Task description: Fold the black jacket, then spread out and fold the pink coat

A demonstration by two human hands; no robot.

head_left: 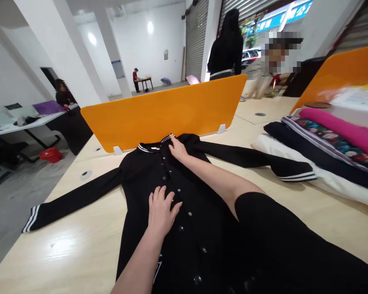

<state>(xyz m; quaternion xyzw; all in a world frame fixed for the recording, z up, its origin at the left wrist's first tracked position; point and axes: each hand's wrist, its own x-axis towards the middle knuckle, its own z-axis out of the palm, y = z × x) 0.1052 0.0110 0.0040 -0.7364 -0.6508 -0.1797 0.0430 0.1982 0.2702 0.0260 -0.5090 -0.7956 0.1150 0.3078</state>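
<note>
A black button-up jacket point(141, 175) with white-striped collar and cuffs lies face up on a pale wooden table point(73, 241), both sleeves spread out to the sides. My left hand point(161, 208) rests flat on the jacket's front beside the row of buttons, fingers slightly apart. My right hand point(177, 149) reaches farther up and presses on the placket just below the collar. Neither hand grips the cloth that I can see. My right arm's black sleeve covers the jacket's lower right part.
An orange divider panel point(171, 110) stands behind the jacket. A stack of folded clothes point(328, 151), white, dark and pink, lies at the right. People stand and sit beyond the divider. Another table point(15, 124) and a red basket point(50, 155) are at the left.
</note>
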